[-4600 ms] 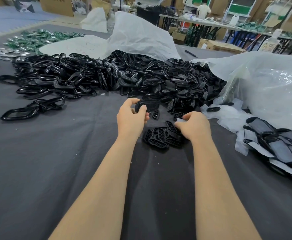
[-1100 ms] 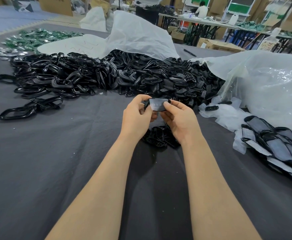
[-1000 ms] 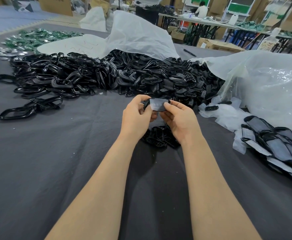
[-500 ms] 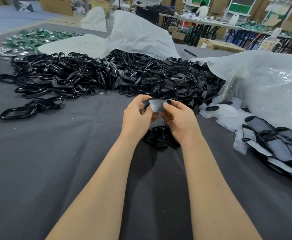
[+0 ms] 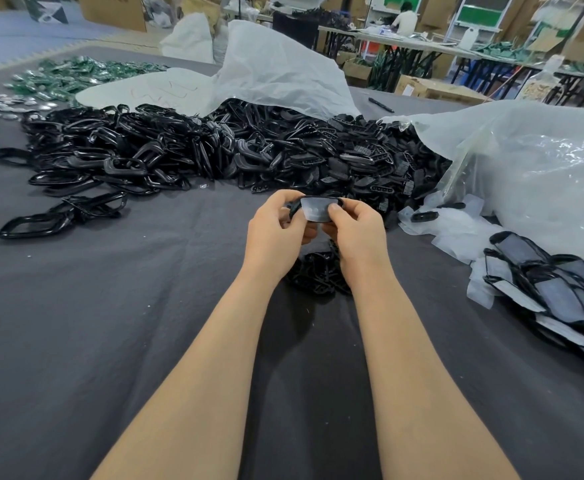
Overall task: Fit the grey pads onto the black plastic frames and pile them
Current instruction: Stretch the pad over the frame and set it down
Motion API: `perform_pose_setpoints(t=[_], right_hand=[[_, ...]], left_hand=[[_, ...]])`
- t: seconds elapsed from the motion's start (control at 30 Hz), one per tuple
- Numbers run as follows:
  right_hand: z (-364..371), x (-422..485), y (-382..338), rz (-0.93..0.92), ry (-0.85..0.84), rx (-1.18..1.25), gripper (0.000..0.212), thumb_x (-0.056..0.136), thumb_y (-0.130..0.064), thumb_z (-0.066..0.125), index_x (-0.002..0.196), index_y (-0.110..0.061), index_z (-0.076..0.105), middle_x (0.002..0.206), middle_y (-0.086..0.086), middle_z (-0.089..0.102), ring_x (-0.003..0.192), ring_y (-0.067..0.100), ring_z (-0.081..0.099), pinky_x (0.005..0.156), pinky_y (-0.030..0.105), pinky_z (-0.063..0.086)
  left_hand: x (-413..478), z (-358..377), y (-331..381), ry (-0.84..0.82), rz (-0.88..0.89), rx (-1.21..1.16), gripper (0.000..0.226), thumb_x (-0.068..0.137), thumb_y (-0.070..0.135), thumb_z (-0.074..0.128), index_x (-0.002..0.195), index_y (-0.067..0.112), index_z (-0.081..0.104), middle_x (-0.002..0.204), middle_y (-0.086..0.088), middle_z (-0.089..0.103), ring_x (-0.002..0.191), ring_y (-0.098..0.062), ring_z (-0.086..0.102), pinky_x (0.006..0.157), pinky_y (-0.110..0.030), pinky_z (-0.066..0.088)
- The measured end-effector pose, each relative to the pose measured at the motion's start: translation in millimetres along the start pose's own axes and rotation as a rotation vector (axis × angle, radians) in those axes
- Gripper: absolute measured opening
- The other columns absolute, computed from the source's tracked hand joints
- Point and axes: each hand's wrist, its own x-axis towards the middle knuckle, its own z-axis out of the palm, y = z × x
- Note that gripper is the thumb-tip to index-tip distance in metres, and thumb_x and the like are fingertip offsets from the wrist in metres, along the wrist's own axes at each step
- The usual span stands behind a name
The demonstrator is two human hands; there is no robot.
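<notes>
Grey pad [image 5: 316,209]: pale, flat, roughly trapezoid with rounded corners, slightly glossy, with its face toward the camera. It lies against a black frame [image 5: 293,207], of which only the dark curved rim shows, at the pad's left end and along its top right edge; how far the pad is seated cannot be told. Both are held in the air above the dark cloth table [image 5: 110,323], just in front of the big heap of black parts [image 5: 214,157]. Left hand [image 5: 276,233]: fingers curled, thumb on top, pinching the frame's left end; back of the hand toward the camera. Right hand [image 5: 359,237]: thumb tip pressed on the pad's right lower corner, other fingers curled behind it, so it grips pad and frame together. The hands are close, knuckles almost meeting, and both forearms are bare and stretched forward from the bottom edge. Directly beneath the hands a small cluster of frames [image 5: 318,277] lies on the cloth. At the right edge sits a pile of fitted pieces [image 5: 553,292], black rims with grey faces, overlapping, some on white backing sheets. Behind the heap lies a white sack [image 5: 283,71]; a clear plastic bag [image 5: 543,174] bulges at the right. Green parts [image 5: 76,74] are scattered at the far left.
</notes>
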Motion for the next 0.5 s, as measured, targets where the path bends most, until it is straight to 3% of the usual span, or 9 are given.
perform_pose_setpoints(t=[0.13, 0.2, 0.33, 0.5], right_hand=[[0.7, 0.5, -0.2, -0.007, 0.019, -0.011, 0.020, 0.095, -0.007, 0.053, 0.112, 0.000, 0.061, 0.092, 0.002, 0.063, 0.077, 0.008, 0.061, 0.069, 0.019, 0.052], [0.7, 0.3, -0.6, 0.000, 0.023, -0.004, 0.021, 0.095, -0.007, 0.053, 0.113, 0.001, 0.061, 0.092, 0.004, 0.063, 0.076, 0.010, 0.061, 0.071, 0.021, 0.053], [0.1, -1.6, -1.1, 0.011, 0.006, 0.015, 0.019, 0.095, -0.006, 0.054, 0.110, 0.001, 0.062, 0.094, 0.007, 0.065, 0.076, 0.010, 0.061, 0.068, 0.019, 0.053], [-2.6, -3.1, -2.8, -0.006, -0.016, 0.023, 0.013, 0.095, -0.009, 0.055, 0.103, -0.002, 0.063, 0.092, 0.007, 0.065, 0.073, 0.010, 0.061, 0.064, 0.016, 0.053]], left_hand=[[0.7, 1.9, 1.1, 0.018, -0.019, -0.021, 0.017, 0.102, 0.022, 0.044, 0.096, 0.030, 0.058, 0.076, 0.002, 0.070, 0.068, -0.010, 0.069, 0.077, -0.036, 0.060], [-0.2, 2.1, 1.0, -0.003, 0.003, -0.008, 0.007, 0.098, 0.026, 0.053, 0.094, 0.031, 0.056, 0.081, 0.000, 0.071, 0.068, -0.009, 0.070, 0.075, -0.033, 0.060], [0.5, 0.4, -2.5, -0.007, 0.023, 0.045, 0.020, 0.094, 0.012, 0.059, 0.103, 0.028, 0.051, 0.081, 0.005, 0.070, 0.066, 0.000, 0.068, 0.067, -0.017, 0.055], [0.3, -0.8, -0.9, 0.004, 0.006, 0.024, 0.019, 0.096, 0.008, 0.056, 0.104, 0.025, 0.052, 0.084, 0.001, 0.069, 0.063, 0.000, 0.066, 0.066, -0.018, 0.056]])
